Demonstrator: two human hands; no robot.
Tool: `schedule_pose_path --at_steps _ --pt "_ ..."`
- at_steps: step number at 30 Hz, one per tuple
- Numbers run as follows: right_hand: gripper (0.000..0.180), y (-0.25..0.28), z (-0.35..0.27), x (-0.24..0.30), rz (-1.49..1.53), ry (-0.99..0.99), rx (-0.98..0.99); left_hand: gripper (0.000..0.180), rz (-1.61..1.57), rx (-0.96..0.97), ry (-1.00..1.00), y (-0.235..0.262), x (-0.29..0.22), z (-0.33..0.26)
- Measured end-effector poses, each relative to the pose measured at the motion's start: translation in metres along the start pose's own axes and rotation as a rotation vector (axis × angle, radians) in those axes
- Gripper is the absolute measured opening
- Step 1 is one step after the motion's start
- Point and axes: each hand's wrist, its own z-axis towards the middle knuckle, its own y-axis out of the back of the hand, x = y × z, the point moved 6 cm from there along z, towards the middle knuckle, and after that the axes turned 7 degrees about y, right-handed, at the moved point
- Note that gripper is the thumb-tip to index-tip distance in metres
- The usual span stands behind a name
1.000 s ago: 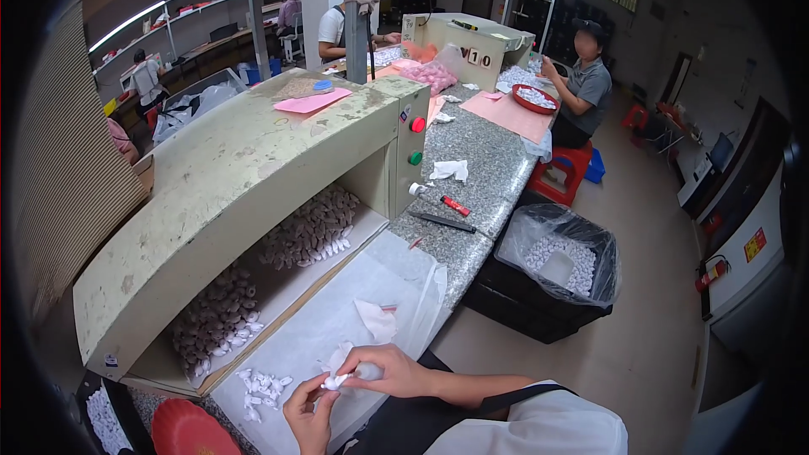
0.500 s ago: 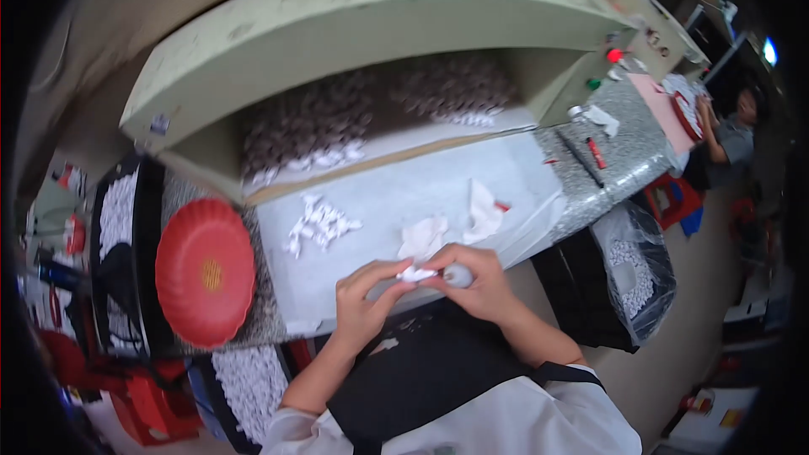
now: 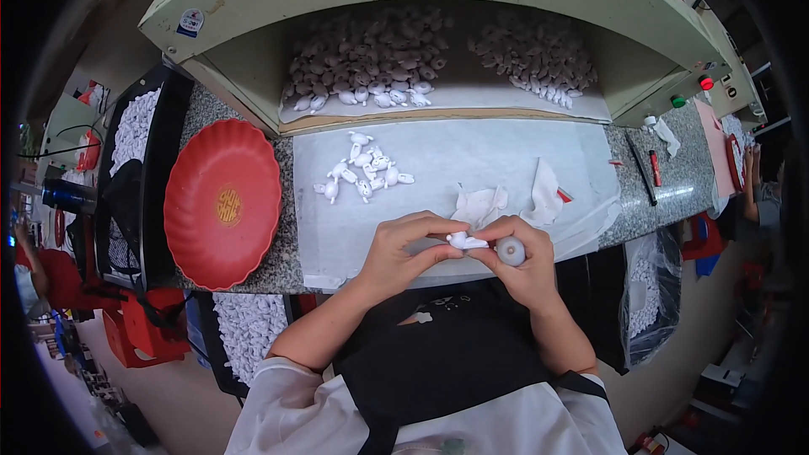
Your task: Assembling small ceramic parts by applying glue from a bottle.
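My left hand [image 3: 403, 254] pinches a small white plastic figure [image 3: 465, 241], shaped like a little animal head with long ears, between thumb and fingertips. My right hand [image 3: 529, 270] steadies the figure's other end with its fingertips. Tucked in that same hand is a translucent round-ended squeeze bottle [image 3: 511, 251]; its far end is hidden by the palm and fingers. Just beyond my hands lies a crumpled white cloth [image 3: 480, 205]. A loose group of similar white figures [image 3: 366, 170] rests on the white sheet [image 3: 438, 152] to the left.
A pale green open-fronted cabinet [image 3: 404, 55] spans the back, with heaped figures [image 3: 362, 59] inside. A red scalloped tray [image 3: 223, 236] sits left. Right are another cloth [image 3: 543, 192], a black stick [image 3: 640, 170] and a red marker [image 3: 655, 167]. Filled crates [image 3: 250, 324] stand below the table.
My view has swung, so the table and cabinet appear shifted. Both hands stay together at the white figure, with the squeeze bottle still in the right.
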Motion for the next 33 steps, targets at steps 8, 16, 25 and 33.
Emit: schedule_pose_path --at_steps 8,16,25,33 --pt "0.015 0.008 0.003 -0.008 0.034 -0.032 -0.087 0.028 -0.235 -0.006 0.107 -0.008 0.017 0.008" --pt "0.014 0.009 0.013 -0.018 0.086 -0.13 -0.063 0.026 -0.336 -0.031 0.247 -0.011 0.027 0.009" --pt "0.013 0.019 0.006 -0.007 0.027 -0.05 -0.055 0.028 -0.04 -0.063 -0.02 -0.015 0.006 0.014" --pt "0.014 0.02 0.0 -0.014 0.025 -0.064 -0.062 0.026 0.017 0.001 0.018 -0.018 0.003 0.017"
